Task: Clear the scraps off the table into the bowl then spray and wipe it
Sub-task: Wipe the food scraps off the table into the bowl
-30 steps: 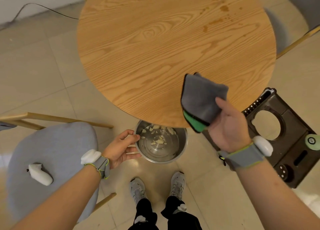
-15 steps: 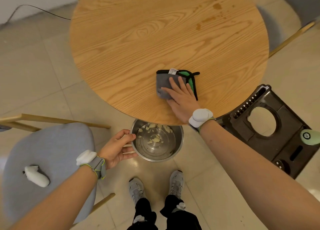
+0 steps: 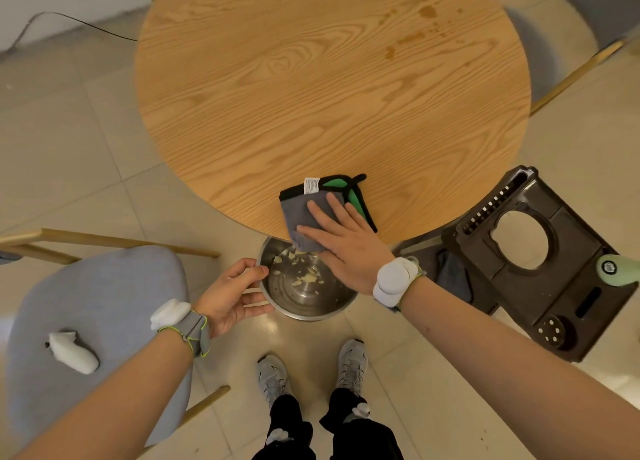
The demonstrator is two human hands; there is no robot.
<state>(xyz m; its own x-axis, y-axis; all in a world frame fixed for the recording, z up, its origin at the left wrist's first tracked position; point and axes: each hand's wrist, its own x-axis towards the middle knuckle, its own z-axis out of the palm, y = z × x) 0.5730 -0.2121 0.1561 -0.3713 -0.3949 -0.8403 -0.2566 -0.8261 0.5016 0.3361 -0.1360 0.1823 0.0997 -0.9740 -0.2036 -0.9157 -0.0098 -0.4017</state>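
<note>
Right hand (image 3: 346, 241), fingers flat, presses cloth (image 3: 311, 214) at tabletop (image 3: 311, 96) edge; left hand (image 3: 228, 293) grip holds bowl (image 3: 304, 286) rim beneath. Best: sweep steadily, bowl directly under cloth.

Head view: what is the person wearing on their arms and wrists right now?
Both forearms are bare, with no sleeves. The left hand has a grey wrist strap edged in bright yellow-green cord, carrying a rounded white device. The right hand wears the same kind of strap, mostly hidden under its own white rounded device. No gloves or rings show.
</note>
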